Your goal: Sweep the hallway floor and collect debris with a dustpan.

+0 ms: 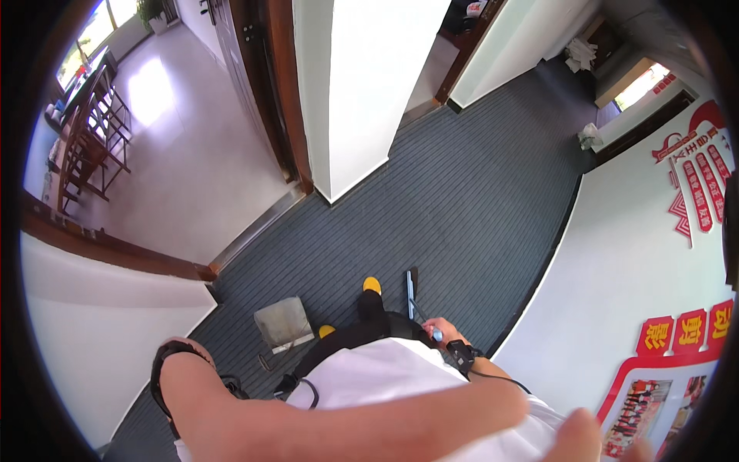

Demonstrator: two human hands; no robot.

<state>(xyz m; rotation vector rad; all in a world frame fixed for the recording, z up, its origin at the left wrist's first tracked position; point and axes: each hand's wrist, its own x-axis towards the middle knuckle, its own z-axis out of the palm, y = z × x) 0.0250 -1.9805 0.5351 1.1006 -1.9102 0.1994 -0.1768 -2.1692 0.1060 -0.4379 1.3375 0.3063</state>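
My right hand (pixel 439 330) is closed around the handle of a broom (pixel 411 289) with a blue head and dark bristles. The broom head rests on the dark ribbed carpet (pixel 462 190), right of my yellow-toed shoe (pixel 372 284). My left hand (pixel 323 430) is raised close to the camera, blurred and partly cut off by the lower edge. Its fingers reach to the right, the tips apart, and nothing shows in them. Left of my feet, a grey dustpan (pixel 283 322) stands on the carpet, apart from both hands.
An open doorway with a metal threshold (pixel 260 228) leads left into a tiled room with wooden chairs (pixel 95 144). A white wall corner (pixel 332 190) juts out ahead. The corridor runs to the far right, past a plastic bag (pixel 589 137). A wall with red signs (pixel 658 338) bounds the right.
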